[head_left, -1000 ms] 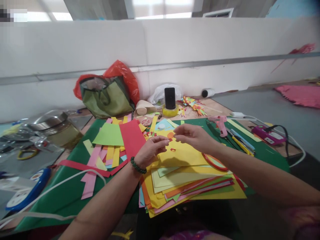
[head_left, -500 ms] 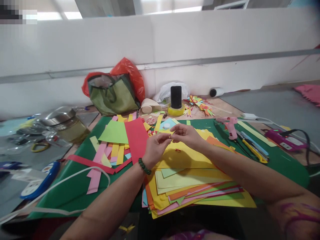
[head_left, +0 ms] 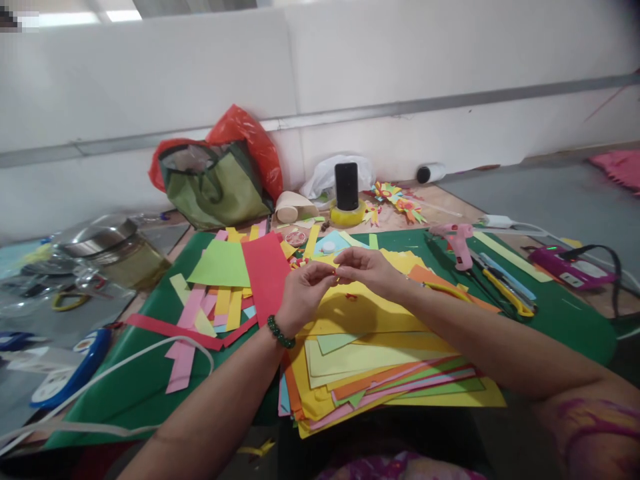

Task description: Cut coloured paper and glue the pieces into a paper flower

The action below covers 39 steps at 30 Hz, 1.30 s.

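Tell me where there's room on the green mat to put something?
Bare green mat shows on the right, between the yellow utility knife and the right forearm, and front left, below the looping white cable. The middle is crowded: a stack of coloured paper sheets, loose paper strips.

Left forearm (head_left: 227, 390) and right forearm (head_left: 480, 340) stretch forward; left hand (head_left: 301, 294) and right hand (head_left: 369, 268) meet fingertip to fingertip, fingers curled in tight pinches.
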Available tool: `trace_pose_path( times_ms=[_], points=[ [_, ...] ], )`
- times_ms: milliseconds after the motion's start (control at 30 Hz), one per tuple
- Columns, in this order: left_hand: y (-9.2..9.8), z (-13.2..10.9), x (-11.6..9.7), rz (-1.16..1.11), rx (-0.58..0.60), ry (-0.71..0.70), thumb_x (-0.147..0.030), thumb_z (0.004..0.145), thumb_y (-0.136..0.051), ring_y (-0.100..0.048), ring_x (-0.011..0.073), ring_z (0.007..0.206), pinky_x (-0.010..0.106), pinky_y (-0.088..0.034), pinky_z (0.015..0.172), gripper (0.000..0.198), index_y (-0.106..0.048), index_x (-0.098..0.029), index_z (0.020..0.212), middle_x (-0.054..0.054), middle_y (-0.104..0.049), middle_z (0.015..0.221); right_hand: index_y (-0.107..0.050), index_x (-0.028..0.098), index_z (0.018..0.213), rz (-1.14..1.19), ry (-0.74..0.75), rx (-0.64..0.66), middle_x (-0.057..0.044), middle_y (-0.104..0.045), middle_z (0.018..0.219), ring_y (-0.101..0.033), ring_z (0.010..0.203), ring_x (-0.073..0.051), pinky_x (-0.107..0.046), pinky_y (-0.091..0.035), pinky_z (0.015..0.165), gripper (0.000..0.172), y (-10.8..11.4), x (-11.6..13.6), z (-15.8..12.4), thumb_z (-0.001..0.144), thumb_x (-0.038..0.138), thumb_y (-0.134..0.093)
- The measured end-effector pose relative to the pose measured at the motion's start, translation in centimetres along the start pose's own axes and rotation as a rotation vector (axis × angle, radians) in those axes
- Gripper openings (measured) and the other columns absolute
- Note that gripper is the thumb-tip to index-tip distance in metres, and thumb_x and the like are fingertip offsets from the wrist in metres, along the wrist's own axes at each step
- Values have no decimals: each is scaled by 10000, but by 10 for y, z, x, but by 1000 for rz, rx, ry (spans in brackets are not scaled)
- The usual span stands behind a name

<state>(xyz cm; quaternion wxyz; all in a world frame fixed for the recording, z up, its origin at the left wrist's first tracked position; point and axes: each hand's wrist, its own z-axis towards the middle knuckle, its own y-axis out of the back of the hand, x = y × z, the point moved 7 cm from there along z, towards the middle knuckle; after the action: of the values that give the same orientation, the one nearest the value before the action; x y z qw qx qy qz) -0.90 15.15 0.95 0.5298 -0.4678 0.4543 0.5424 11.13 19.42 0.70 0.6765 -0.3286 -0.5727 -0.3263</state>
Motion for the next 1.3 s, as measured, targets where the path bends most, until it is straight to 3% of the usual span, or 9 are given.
trace_pose_path(
  times_ms=[367, 633, 933, 1100, 1200, 1300],
  points=[
    [1, -1, -1, -70, 14, 100, -352, 619, -816, -684, 187, 737, 315, -525, 736, 280, -681, -151, 760, 39, -719, 719, -593, 179, 868, 49, 29, 23, -1, -690, 737, -678, 709, -140, -301, -548, 722, 394, -2, 0, -1, 674, 464, -784],
    [0, -2, 11, -160, 31, 203, -360, 640, -809, -681, 168, 798, 282, -488, 755, 308, -698, -160, 848, 46, -735, 803, -581, 183, 952, -98, 76, -10, -5, -676, 751, -668, 705, -151, -292, -541, 658, 350, 2, 7, -4, 717, 390, -738],
    [1, -5, 15, -236, 19, 346, -324, 664, -789, -656, 120, 724, 249, -491, 710, 257, -689, -163, 838, 28, -708, 826, -558, 199, 1070, -441, 358, -93, -9, -665, 793, -645, 720, -134, -297, -551, 729, 264, -2, 26, -16, 829, 302, -584],
    [-1, -5, 12, -249, 46, 295, -335, 639, -810, -634, 103, 673, 259, -508, 733, 269, -689, -158, 802, 7, -683, 755, -552, 193, 1086, -508, 460, -96, -14, -662, 808, -645, 726, -128, -303, -554, 764, 246, -4, 31, -20, 842, 228, -556],
    [-1, -4, 13, -275, 41, 280, -354, 608, -832, -625, 95, 651, 258, -516, 729, 299, -683, -150, 768, 3, -676, 727, -552, 190, 1091, -455, 448, -79, -8, -660, 792, -643, 715, -125, -292, -550, 736, 255, -3, 30, -18, 841, 235, -570],
    [-2, -3, 14, -306, 40, 295, -376, 582, -843, -628, 98, 648, 260, -527, 726, 331, -689, -146, 762, 13, -686, 724, -563, 181, 1058, -331, 328, -51, -8, -661, 769, -643, 702, -129, -282, -541, 690, 255, 2, 22, -12, 828, 282, -608]
  ],
)
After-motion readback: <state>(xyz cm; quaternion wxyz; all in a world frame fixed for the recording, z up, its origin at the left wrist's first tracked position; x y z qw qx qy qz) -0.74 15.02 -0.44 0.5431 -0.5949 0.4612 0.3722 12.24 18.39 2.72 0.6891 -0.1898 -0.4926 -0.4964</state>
